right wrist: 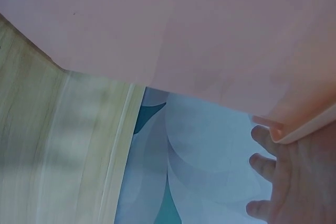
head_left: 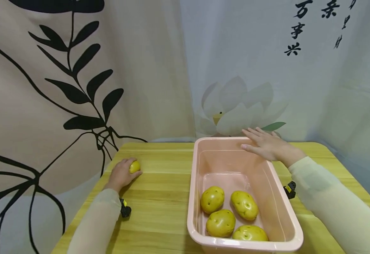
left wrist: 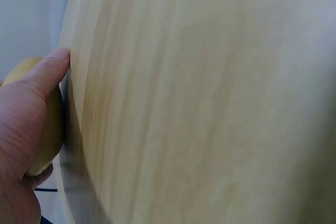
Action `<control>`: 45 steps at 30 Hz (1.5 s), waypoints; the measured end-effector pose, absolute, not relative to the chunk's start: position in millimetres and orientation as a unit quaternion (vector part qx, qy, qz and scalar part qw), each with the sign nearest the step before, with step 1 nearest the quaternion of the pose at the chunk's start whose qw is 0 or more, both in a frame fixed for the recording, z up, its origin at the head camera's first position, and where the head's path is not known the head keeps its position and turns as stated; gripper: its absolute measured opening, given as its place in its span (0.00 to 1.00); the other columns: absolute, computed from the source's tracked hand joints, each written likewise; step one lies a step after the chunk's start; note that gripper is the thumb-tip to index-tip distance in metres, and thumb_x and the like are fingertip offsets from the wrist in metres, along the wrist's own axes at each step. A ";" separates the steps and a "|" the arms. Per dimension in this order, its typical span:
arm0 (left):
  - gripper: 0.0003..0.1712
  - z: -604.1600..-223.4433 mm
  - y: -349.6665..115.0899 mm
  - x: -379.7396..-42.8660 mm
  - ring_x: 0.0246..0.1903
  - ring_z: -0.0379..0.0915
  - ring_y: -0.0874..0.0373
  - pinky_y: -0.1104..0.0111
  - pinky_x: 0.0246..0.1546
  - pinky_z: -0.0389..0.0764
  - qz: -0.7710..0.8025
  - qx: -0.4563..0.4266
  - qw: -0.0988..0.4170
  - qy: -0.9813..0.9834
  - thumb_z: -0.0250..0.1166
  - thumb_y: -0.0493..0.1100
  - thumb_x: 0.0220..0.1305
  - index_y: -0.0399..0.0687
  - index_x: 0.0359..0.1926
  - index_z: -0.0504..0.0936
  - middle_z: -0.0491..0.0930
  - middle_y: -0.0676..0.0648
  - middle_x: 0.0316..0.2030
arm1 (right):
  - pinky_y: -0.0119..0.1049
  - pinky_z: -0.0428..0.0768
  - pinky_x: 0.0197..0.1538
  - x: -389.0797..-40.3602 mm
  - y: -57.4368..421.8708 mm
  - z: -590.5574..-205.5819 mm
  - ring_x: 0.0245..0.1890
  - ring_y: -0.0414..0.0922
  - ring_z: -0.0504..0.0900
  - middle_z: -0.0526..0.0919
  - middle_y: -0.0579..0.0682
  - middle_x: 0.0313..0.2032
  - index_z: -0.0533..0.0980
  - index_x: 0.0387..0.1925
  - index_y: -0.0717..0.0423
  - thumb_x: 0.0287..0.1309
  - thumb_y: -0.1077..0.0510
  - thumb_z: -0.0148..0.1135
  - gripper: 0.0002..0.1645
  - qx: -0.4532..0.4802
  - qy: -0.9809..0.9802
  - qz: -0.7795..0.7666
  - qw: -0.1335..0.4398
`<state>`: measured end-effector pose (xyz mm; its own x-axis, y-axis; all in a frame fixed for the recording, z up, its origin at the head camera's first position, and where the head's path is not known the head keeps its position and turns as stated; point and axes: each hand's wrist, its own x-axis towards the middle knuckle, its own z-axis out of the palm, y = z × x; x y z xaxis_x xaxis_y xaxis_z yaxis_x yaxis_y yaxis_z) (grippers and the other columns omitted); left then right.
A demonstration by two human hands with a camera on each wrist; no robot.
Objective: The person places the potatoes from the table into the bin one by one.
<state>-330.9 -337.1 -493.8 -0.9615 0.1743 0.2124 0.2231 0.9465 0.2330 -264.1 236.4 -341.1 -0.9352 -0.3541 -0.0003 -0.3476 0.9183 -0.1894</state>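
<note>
At the table's left side, my left hand (head_left: pixel 122 175) holds a yellow potato (head_left: pixel 135 167), thumb on one side and fingers on the other. The left wrist view shows this potato (left wrist: pixel 51 127) low beside the wooden surface, partly covered by the hand. My right hand (head_left: pixel 265 144) rests on the far right corner of a pink plastic basin (head_left: pixel 192 183), its fingers stretched over the rim. In the right wrist view the fingers (right wrist: pixel 262 167) extend past that rim. Several potatoes lie on the basin's floor near its close end, among them one potato (head_left: pixel 212 199) at the left.
The wooden table (head_left: pixel 159 197) carries the basin right of its middle. Behind the far edge hangs a curtain (head_left: pixel 153 70) with leaf and flower prints. A small black device (head_left: pixel 125 209) is at the left wrist, and another black device (head_left: pixel 290 189) at the right.
</note>
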 end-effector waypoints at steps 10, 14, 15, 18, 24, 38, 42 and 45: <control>0.40 -501.6 -312.1 -321.8 0.51 0.71 0.40 0.45 0.52 0.70 -0.132 -0.139 0.093 -0.977 0.70 0.61 0.55 0.51 0.65 0.70 0.74 0.39 0.54 | 0.72 0.40 0.62 -263.4 240.8 -341.8 0.72 0.62 0.43 0.48 0.58 0.74 0.48 0.76 0.46 0.64 0.24 0.33 0.48 -0.177 0.979 -0.097 0.019; 0.40 -502.4 -301.3 -313.0 0.50 0.72 0.42 0.46 0.49 0.72 -0.138 -0.159 0.093 -0.973 0.72 0.60 0.53 0.52 0.64 0.72 0.75 0.42 0.52 | 0.72 0.39 0.62 -264.7 240.9 -342.3 0.72 0.62 0.42 0.48 0.58 0.74 0.47 0.76 0.45 0.64 0.24 0.32 0.48 -0.177 0.979 -0.094 0.027; 0.39 -502.2 -298.7 -310.9 0.50 0.72 0.43 0.47 0.48 0.73 -0.139 -0.161 0.093 -0.973 0.72 0.60 0.53 0.53 0.64 0.72 0.75 0.43 0.52 | 0.72 0.39 0.62 -264.8 241.0 -342.2 0.73 0.62 0.41 0.47 0.57 0.74 0.46 0.76 0.44 0.63 0.23 0.32 0.48 -0.175 0.980 -0.093 0.031; 0.39 -500.9 -291.4 -304.1 0.50 0.72 0.45 0.49 0.48 0.73 -0.148 -0.175 0.089 -0.969 0.72 0.61 0.52 0.55 0.63 0.73 0.75 0.45 0.53 | 0.72 0.38 0.62 -265.5 241.2 -343.3 0.73 0.62 0.41 0.47 0.57 0.74 0.46 0.76 0.44 0.63 0.23 0.31 0.49 -0.174 0.980 -0.093 0.036; 0.40 -498.2 -282.9 -287.5 0.51 0.73 0.47 0.49 0.47 0.76 -0.158 -0.205 0.079 -0.963 0.73 0.62 0.49 0.57 0.62 0.74 0.74 0.48 0.55 | 0.72 0.39 0.62 -265.9 237.4 -347.1 0.73 0.62 0.41 0.48 0.57 0.74 0.47 0.76 0.44 0.63 0.23 0.32 0.49 -0.178 0.979 -0.099 0.032; 0.37 -482.6 -256.2 -269.4 0.44 0.75 0.53 0.54 0.44 0.77 -0.104 -0.272 0.106 -0.951 0.73 0.63 0.48 0.58 0.59 0.76 0.78 0.49 0.49 | 0.72 0.40 0.62 -262.4 234.8 -341.6 0.72 0.62 0.42 0.48 0.58 0.74 0.47 0.76 0.45 0.64 0.24 0.31 0.48 -0.183 0.978 -0.097 0.019; 0.39 -479.2 -243.9 -262.7 0.45 0.75 0.54 0.56 0.44 0.77 -0.099 -0.284 0.094 -0.949 0.73 0.64 0.48 0.59 0.60 0.75 0.77 0.50 0.49 | 0.72 0.41 0.62 -262.4 236.7 -341.8 0.72 0.62 0.42 0.48 0.58 0.74 0.46 0.76 0.45 0.64 0.24 0.31 0.48 -0.183 0.978 -0.098 0.019; 0.39 -477.9 -235.0 -257.6 0.44 0.74 0.56 0.58 0.42 0.77 -0.098 -0.298 0.085 -0.946 0.72 0.65 0.49 0.59 0.61 0.75 0.77 0.51 0.49 | 0.72 0.42 0.62 -262.2 238.0 -342.7 0.72 0.62 0.42 0.48 0.58 0.74 0.46 0.76 0.45 0.65 0.25 0.31 0.47 -0.186 0.977 -0.100 0.018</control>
